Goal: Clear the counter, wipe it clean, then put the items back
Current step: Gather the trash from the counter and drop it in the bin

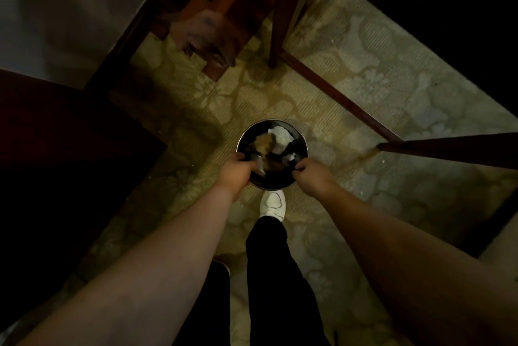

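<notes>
A person stands over a round, dark, metal-rimmed waste bin on a pale green floral-patterned floor. The left hand curls over the bin's near-left rim, fingers gripping it. The right hand curls over the near-right rim, pinching what looks like the dark liner at the edge. Inside the bin lie crumpled white paper and brownish scraps. A white shoe sits just beside the bin's near side. Dark red wooden chair legs stand beyond, in dim light.
</notes>
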`<state>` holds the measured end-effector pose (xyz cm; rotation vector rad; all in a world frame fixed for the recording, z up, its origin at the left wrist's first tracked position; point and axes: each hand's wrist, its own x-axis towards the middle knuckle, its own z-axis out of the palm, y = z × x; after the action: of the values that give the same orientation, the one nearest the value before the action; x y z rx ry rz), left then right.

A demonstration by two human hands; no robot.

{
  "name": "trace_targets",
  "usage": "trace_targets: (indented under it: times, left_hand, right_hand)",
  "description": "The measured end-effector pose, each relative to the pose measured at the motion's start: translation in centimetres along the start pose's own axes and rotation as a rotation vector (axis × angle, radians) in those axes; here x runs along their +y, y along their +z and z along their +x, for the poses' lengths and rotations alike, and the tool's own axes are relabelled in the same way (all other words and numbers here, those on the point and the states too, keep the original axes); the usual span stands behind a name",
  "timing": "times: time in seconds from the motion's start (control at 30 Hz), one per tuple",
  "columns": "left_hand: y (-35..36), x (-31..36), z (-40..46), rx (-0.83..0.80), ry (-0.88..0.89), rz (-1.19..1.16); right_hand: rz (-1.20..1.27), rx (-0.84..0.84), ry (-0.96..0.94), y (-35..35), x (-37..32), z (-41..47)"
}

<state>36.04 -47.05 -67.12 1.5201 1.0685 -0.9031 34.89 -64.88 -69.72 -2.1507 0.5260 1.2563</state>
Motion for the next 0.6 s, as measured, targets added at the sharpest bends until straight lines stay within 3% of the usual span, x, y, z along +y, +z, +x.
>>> trace_targets:
  times: [0.37, 0.6]
  left_hand:
    - [-6.9, 2.3, -10.3, -0.026, 0.193, 0.442]
    - [-15.6, 4.1, -19.3, 0.124, 0.399, 0.696]
  right_hand:
    - [-0.225, -0.040, -0.125, -4.4, -6.5, -9.0]
    - [-0.508, 0.022, -0.361, -5.1, -13.9, -17.8]
